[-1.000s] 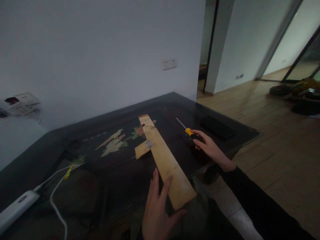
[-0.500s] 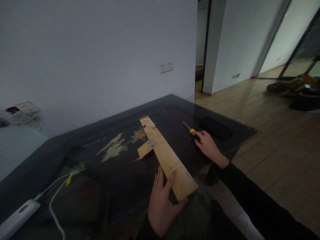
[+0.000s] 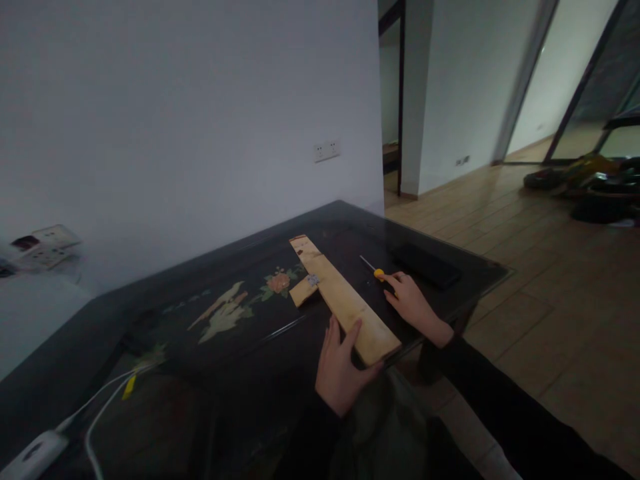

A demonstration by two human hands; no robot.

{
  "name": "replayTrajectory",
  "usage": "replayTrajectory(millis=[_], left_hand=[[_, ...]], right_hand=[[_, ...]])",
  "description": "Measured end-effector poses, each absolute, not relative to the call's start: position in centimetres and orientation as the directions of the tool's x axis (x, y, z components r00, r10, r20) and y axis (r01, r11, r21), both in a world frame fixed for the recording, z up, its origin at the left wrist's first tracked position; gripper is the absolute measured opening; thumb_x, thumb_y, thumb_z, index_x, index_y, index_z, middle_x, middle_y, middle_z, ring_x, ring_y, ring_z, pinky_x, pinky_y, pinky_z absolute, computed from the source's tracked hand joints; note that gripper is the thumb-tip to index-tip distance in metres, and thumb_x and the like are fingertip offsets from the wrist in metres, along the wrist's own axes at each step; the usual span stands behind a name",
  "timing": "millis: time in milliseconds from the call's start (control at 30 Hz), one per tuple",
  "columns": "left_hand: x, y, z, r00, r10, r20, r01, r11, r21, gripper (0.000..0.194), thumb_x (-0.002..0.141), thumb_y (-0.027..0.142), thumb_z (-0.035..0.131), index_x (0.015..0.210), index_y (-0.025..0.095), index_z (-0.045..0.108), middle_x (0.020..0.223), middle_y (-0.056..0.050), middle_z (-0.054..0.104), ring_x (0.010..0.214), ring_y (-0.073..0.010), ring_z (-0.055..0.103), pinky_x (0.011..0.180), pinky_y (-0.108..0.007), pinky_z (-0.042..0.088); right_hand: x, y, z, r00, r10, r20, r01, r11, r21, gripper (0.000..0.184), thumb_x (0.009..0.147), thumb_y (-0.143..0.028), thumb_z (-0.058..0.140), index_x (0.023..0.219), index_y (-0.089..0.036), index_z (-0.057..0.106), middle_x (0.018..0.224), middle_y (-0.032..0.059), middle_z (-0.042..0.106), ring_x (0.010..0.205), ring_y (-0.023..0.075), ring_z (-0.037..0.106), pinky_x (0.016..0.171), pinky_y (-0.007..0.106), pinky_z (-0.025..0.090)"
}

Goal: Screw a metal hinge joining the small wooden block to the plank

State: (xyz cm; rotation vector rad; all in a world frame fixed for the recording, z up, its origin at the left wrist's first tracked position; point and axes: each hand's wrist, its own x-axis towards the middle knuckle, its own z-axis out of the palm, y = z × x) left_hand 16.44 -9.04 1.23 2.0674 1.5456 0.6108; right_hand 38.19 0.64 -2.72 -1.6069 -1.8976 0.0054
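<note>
My left hand is closed round the near end of a long pale wooden board, thumb on its top face and fingers at its edges. The board lies lengthwise on the dark table. A small metal hinge joins its left side to a short wooden piece. To the right of the board, my right hand has its fingers closed on the yellow handle of a screwdriver. The metal shaft points forward and left, away from me; the palm hides part of the handle.
The dark table carries an inlaid flower and bird picture. A black flat object lies beyond my right hand. At the near left are a white power strip and cables. A wall with a socket stands behind.
My left hand and the wooden board, with its hinged piece, have shifted forward and right across the table. My right hand stays on the screwdriver. The whole view has tilted slightly up.
</note>
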Motion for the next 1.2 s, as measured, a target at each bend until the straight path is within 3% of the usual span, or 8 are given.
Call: replayTrajectory(millis=[700,1200], left_hand=[[17.7,-5.2,0.4,0.313,0.939,0.142,0.698,-0.329,0.636,0.078,0.069,0.043,0.075,0.139,0.019,0.052,0.156,-0.016,0.028,0.145,-0.0348,0.026,0.117,-0.048,0.025],[16.8,-5.8,0.5,0.336,0.936,0.105,0.713,-0.326,0.62,0.084,0.07,0.044,0.076,0.144,0.02,0.045,0.161,-0.017,0.014,0.148,-0.0363,0.009,0.118,-0.052,0.02]], right_hand=[[37.5,1.5,-2.2,-0.152,0.883,0.445,0.916,0.294,-0.271,0.038,0.09,-0.023,0.047,0.127,-0.019,0.059,0.109,0.0142,0.061,0.1,0.0262,0.053,0.084,0.038,0.046],[37.3,0.6,-2.7,-0.033,0.854,0.52,0.865,0.285,-0.412,0.037,0.092,-0.033,0.044,0.121,-0.018,0.061,0.115,0.0135,0.062,0.105,0.0275,0.057,0.09,0.044,0.048]])
